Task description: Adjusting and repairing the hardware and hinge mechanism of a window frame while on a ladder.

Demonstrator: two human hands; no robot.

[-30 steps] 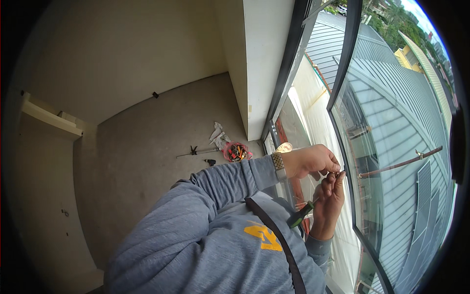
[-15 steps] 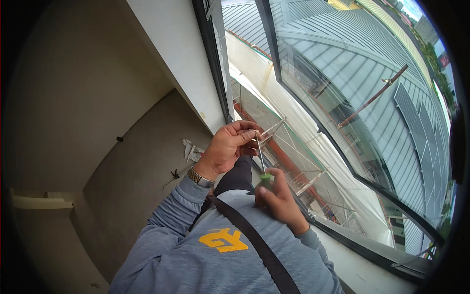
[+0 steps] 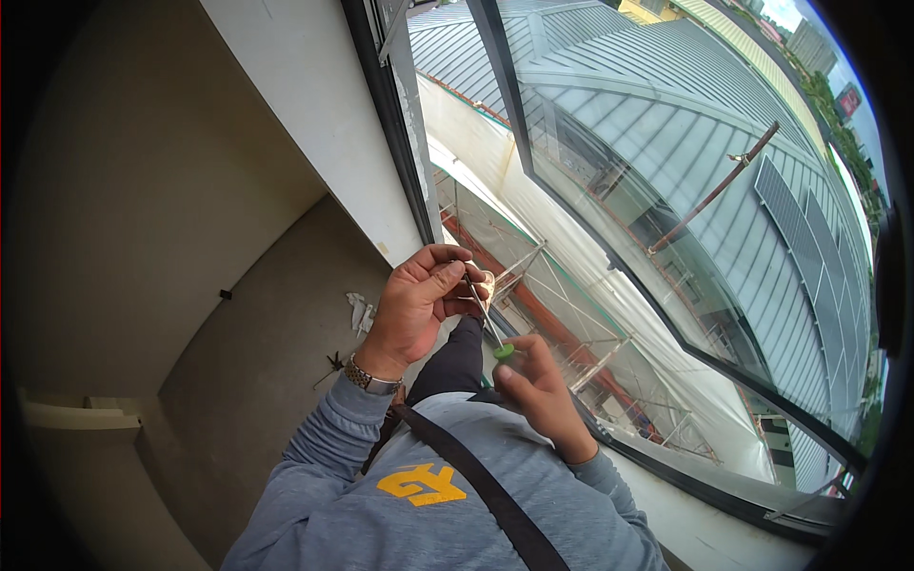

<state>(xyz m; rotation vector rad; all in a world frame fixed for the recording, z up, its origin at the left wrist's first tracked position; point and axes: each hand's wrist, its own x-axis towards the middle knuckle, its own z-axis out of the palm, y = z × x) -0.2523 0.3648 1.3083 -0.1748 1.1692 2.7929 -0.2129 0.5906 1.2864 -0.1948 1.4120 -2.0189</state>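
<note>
My left hand (image 3: pixel 414 305) is raised in front of my body, thumb and fingers closed around the steel shaft tip of a screwdriver (image 3: pixel 484 312); any small piece held there is too small to make out. Lower and to the right, my right hand (image 3: pixel 543 400) has its fingers curled on the screwdriver's green handle (image 3: pixel 505 351). A metal wristwatch (image 3: pixel 371 379) is on my left wrist. Beneath both hands show my dark trouser leg (image 3: pixel 447 366) and the low part of the window opening.
An open glazed sash (image 3: pixel 522 133) hangs right of a dark window frame (image 3: pixel 395 105). Outside are scaffolding (image 3: pixel 533 295), white sheeting (image 3: pixel 685 400), a rusty pole (image 3: pixel 709 200) and metal roofs (image 3: pixel 647 86). A white wall (image 3: pixel 286 76) borders the grey floor (image 3: pixel 238 362), where pale scraps (image 3: pixel 360 314) lie.
A second ago my hands met higher beside the sash; the right has since dropped to the screwdriver handle, leaving the left at the shaft's tip. My view has swung, bringing more scaffolding in.
</note>
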